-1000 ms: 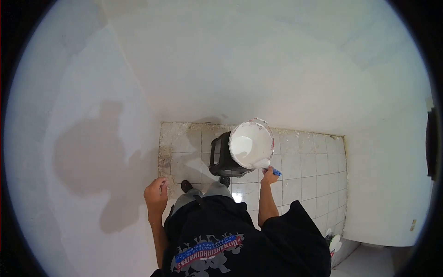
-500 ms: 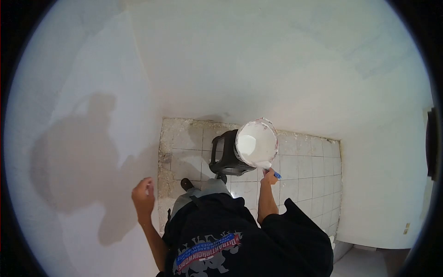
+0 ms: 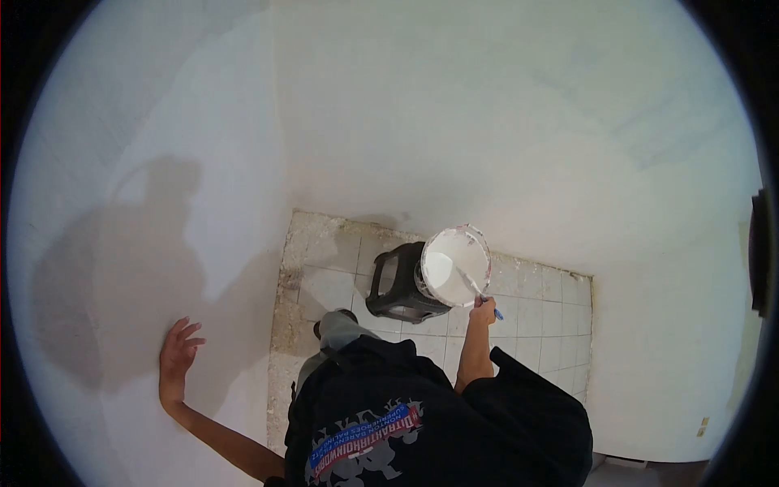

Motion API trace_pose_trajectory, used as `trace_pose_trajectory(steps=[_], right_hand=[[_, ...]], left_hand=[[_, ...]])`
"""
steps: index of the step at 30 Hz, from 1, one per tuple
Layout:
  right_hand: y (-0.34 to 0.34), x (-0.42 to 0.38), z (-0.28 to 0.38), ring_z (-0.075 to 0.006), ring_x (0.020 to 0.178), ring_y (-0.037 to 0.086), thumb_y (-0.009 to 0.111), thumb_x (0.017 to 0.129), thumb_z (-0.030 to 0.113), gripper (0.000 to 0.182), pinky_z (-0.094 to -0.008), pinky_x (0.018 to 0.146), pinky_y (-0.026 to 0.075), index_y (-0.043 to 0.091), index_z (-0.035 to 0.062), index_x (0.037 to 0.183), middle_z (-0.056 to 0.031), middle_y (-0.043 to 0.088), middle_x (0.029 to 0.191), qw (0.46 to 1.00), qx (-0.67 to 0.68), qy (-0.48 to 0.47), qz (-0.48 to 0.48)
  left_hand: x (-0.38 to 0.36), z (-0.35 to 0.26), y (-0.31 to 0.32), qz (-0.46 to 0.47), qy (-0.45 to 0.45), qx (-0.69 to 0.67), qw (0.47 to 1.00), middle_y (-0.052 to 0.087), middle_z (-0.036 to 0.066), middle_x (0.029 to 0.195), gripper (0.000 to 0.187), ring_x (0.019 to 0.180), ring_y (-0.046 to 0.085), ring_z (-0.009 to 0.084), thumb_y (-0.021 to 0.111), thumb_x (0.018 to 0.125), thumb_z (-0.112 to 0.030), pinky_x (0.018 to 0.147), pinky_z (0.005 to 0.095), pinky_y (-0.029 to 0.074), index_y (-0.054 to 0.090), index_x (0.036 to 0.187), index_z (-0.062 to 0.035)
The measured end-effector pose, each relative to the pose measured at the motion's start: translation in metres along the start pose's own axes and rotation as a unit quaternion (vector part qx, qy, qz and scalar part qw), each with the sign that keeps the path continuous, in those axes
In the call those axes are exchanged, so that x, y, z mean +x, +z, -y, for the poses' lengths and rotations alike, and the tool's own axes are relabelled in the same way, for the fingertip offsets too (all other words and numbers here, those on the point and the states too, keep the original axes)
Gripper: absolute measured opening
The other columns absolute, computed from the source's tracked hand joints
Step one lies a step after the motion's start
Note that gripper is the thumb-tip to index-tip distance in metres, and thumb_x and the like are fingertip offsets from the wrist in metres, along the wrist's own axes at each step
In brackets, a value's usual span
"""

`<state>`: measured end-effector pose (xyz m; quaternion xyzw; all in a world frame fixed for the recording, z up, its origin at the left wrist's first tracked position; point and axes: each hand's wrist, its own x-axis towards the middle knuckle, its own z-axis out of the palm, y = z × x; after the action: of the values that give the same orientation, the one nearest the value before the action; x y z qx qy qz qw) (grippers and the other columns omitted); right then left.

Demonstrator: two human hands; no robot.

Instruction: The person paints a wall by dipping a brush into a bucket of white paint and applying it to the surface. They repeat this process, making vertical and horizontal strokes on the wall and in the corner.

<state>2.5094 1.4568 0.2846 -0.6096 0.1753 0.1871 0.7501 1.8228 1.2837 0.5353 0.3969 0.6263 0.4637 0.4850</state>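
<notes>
A white paint bucket [image 3: 473,253] with a smeared rim stands on a dark plastic stool [image 3: 410,280], and white paint shows inside it. At the bucket's near right rim, my right hand [image 3: 484,310] is closed around a paintbrush [image 3: 468,281]. The brush's white-coated end reaches over the rim into the bucket, while its blue handle end sticks out past my fingers. Out to the left, my left hand [image 3: 180,346] is raised with its fingers spread, beside the pale left wall [image 3: 235,178]. It holds nothing.
Light floor tiles [image 3: 329,284] lie below, with a rough, spattered strip along the wall bases. Pale walls meet in a corner beyond the stool. A dark object [image 3: 759,253] shows at the far right edge. My shadow falls on the left wall.
My left hand has moved further left and its fingers have spread. The brush end has swung from the bucket's near rim to over its inside. My view has shifted slightly.
</notes>
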Motion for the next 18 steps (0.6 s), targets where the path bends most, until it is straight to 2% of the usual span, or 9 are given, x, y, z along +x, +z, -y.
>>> trace_pose_trajectory(steps=[2,5,8,11,14,16,18], right_hand=[[0.004,0.019,0.000,-0.0239,0.070,0.067,0.063,0.083,0.006,0.018,-0.0322,0.068,0.065,0.055,-0.0093,0.089,-0.0169,0.063,0.090,0.999,0.027,0.030,0.025],[0.015,0.011,0.017,-0.0229,0.070,0.067,0.065,0.085,0.008,0.016,-0.0321,0.069,0.065,0.055,-0.0053,0.085,-0.0131,0.063,0.085,0.988,0.113,0.064,0.078],[0.032,0.022,0.030,-0.0213,0.070,0.067,0.066,0.086,0.010,0.017,-0.0323,0.069,0.065,0.056,-0.0023,0.081,-0.0102,0.063,0.081,0.975,0.131,0.097,0.150],[0.057,-0.001,0.061,-0.0210,0.071,0.068,0.066,0.087,0.010,0.016,-0.0321,0.073,0.065,0.057,-0.0012,0.079,-0.0096,0.064,0.079,0.956,0.166,0.071,0.230],[0.094,-0.016,0.096,-0.0207,0.072,0.068,0.065,0.088,0.008,0.013,-0.0324,0.077,0.064,0.059,-0.0008,0.082,-0.0100,0.065,0.080,0.931,0.190,0.023,0.310],[0.125,-0.040,0.126,-0.0218,0.076,0.069,0.065,0.090,0.008,0.012,-0.0334,0.082,0.063,0.061,-0.0026,0.088,-0.0121,0.067,0.087,0.927,0.180,0.004,0.329],[0.151,-0.096,0.162,-0.0225,0.089,0.069,0.065,0.092,0.011,0.015,-0.0317,0.084,0.061,0.062,-0.0035,0.097,-0.0134,0.069,0.094,0.912,0.134,-0.098,0.376]], left_hand=[[0.001,0.012,-0.006,0.001,-0.016,0.009,1.000,0.059,0.011,0.129,0.058,0.103,0.059,0.0183,0.064,0.092,-0.018,0.094,0.0314,0.044,0.043,0.145,-0.0068],[-0.001,0.014,-0.009,0.013,-0.018,0.009,1.000,0.057,0.010,0.132,0.060,0.107,0.058,0.0183,0.066,0.091,-0.016,0.092,0.0289,0.044,0.042,0.146,-0.0084],[-0.001,0.012,-0.010,0.017,-0.038,0.030,0.999,0.056,0.009,0.133,0.063,0.109,0.056,0.0187,0.068,0.091,-0.020,0.092,0.0290,0.044,0.041,0.146,-0.0089],[0.001,0.029,-0.018,0.028,-0.009,0.003,1.000,0.054,0.009,0.134,0.067,0.109,0.055,0.0187,0.070,0.090,-0.024,0.091,0.0289,0.044,0.039,0.148,-0.0091],[-0.002,0.020,-0.012,-0.002,-0.029,0.005,1.000,0.054,0.008,0.132,0.071,0.106,0.055,0.0177,0.072,0.088,-0.025,0.087,0.0280,0.045,0.037,0.148,-0.0089],[0.001,0.023,-0.017,0.003,-0.052,-0.056,0.997,0.054,0.007,0.130,0.071,0.102,0.055,0.0162,0.071,0.088,-0.024,0.082,0.0262,0.046,0.037,0.148,-0.0094],[0.011,0.057,-0.031,0.020,-0.046,-0.060,0.997,0.053,0.008,0.132,0.070,0.098,0.056,0.0157,0.071,0.088,-0.024,0.078,0.0238,0.046,0.037,0.148,-0.0104]])
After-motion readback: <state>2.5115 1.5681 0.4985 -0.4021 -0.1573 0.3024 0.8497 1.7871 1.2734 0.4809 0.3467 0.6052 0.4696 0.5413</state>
